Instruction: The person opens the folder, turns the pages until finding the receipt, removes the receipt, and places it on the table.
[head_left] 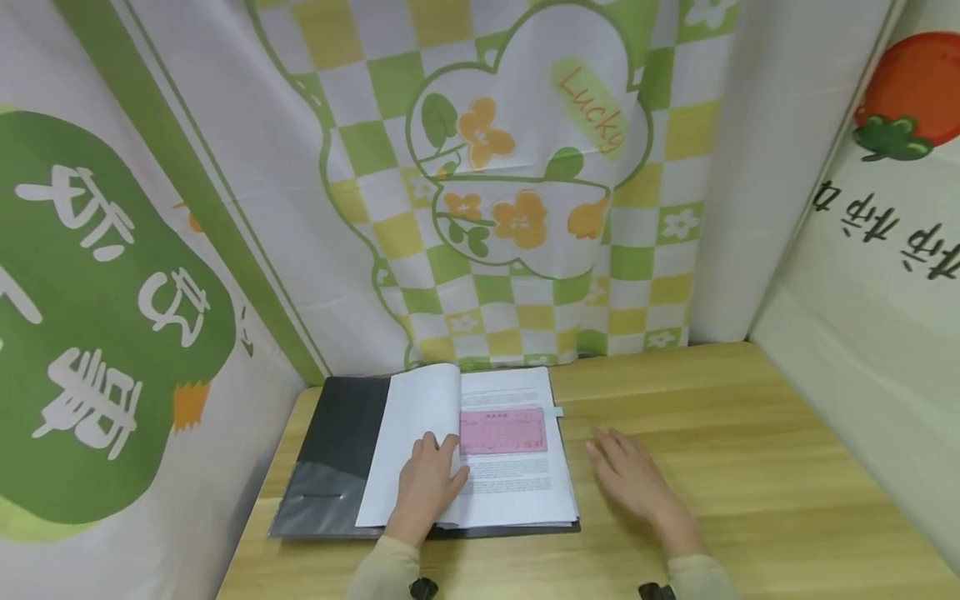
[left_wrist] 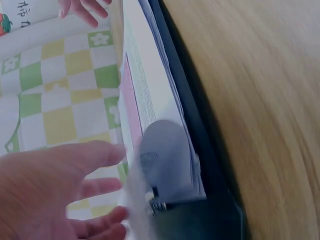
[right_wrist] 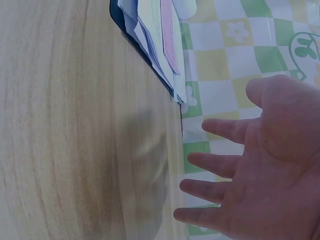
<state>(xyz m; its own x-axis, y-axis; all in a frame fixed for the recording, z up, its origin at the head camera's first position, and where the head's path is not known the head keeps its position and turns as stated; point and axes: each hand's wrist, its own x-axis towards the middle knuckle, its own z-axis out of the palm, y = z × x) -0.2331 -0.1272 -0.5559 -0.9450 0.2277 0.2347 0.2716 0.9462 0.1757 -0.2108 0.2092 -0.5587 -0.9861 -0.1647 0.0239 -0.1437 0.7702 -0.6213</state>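
Observation:
A black folder (head_left: 341,425) lies spread on the table with printed sheets (head_left: 502,508) inside. Across the right-hand page lies a pink slip (head_left: 502,433) with printing on it. White pages (head_left: 412,396) are turned over to the left and bulge up near the fold. My left hand (head_left: 429,479) rests on these turned pages close to the fold; its fingers extend loosely in the left wrist view. To the right of the folder, my right hand (head_left: 633,479) hovers over the wood, fingers spread and holding nothing, palm visible (right_wrist: 280,155) in the right wrist view.
The wooden table (head_left: 712,417) meets a patterned cloth (head_left: 495,308) at the back. Printed cloth walls (head_left: 262,433) stand on both sides. A pale tab (head_left: 553,412) sticks out from the sheets' right edge. Black metal fittings (left_wrist: 157,205) show by the fold.

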